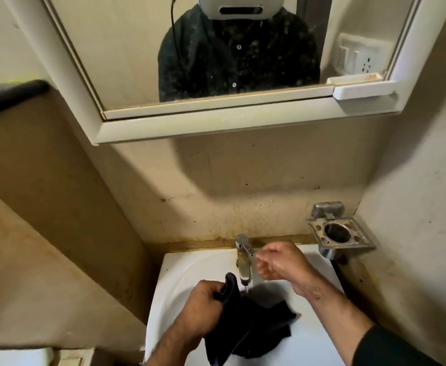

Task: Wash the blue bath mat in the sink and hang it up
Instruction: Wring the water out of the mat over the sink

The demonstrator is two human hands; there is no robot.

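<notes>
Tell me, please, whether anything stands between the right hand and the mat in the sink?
Nothing visible does. The right hand is beside the tap, and the mat lies just below in the sink, gripped by the left hand.

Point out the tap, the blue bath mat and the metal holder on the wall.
tap [243, 260]: head view, on its upright chrome body.
blue bath mat [258, 331]: head view, on the bunched cloth in the sink.
metal holder [348, 245]: head view, on its flat front plate.
</notes>
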